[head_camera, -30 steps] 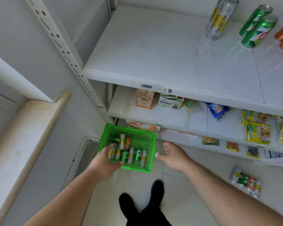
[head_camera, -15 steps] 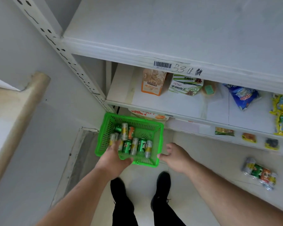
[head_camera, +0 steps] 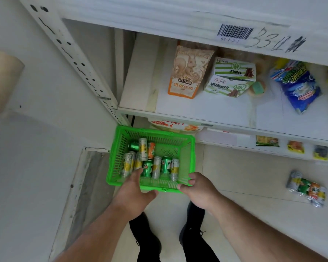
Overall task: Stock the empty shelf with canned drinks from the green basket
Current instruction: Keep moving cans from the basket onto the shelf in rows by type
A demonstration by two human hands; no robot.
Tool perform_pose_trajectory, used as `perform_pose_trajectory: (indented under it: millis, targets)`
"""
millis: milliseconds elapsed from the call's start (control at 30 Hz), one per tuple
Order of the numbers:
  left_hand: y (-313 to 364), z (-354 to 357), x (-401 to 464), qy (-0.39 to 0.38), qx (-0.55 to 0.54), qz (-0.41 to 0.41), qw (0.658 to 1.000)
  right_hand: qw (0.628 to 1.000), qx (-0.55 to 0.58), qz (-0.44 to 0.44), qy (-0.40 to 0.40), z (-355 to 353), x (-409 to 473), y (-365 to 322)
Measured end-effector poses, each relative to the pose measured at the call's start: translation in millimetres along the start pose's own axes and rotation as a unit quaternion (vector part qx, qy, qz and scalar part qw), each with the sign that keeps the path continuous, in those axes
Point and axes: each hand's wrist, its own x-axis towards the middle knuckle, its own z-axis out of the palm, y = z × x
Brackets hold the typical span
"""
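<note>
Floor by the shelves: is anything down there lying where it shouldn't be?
Yes. A cluster of cans lies on the tiled floor to the right, apart from the green basket and off any shelf. They look dropped or left behind.

The basket (head_camera: 186, 148) sat on the floor (head_camera: 254, 186), directly ahead of both hands. The left hand (head_camera: 135, 193) reached over its near rim, fingers touching the cans (head_camera: 155, 165) lying inside. The right hand (head_camera: 199, 188) gripped the near right corner. Beyond the basket stood the shelves (head_camera: 216, 110), with a bag (head_camera: 189, 72) and a box (head_camera: 233, 76) side by side. More cans (head_camera: 307, 188) lay on the floor, well right of the right hand.
</note>
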Motion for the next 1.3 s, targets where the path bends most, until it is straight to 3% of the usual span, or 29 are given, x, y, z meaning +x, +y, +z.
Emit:
perform_pose_trajectory:
  millis: [600,1067,1300]
  targets:
    - [-117.4,77.3,137.1,0.045,-0.019,-0.013,0.999,1.000,0.014,0.004,-0.008,98.5,175.2,54.2]
    - [-183.2,144.8,262.2,-0.002,-0.001,0.021,1.000,0.997,0.016,0.073,0.020,179.2,333.6,92.5]
    - [-197.7,158.0,291.8,-0.018,0.015,0.024,0.999,0.995,0.006,0.078,0.056,202.9,368.6,111.9]
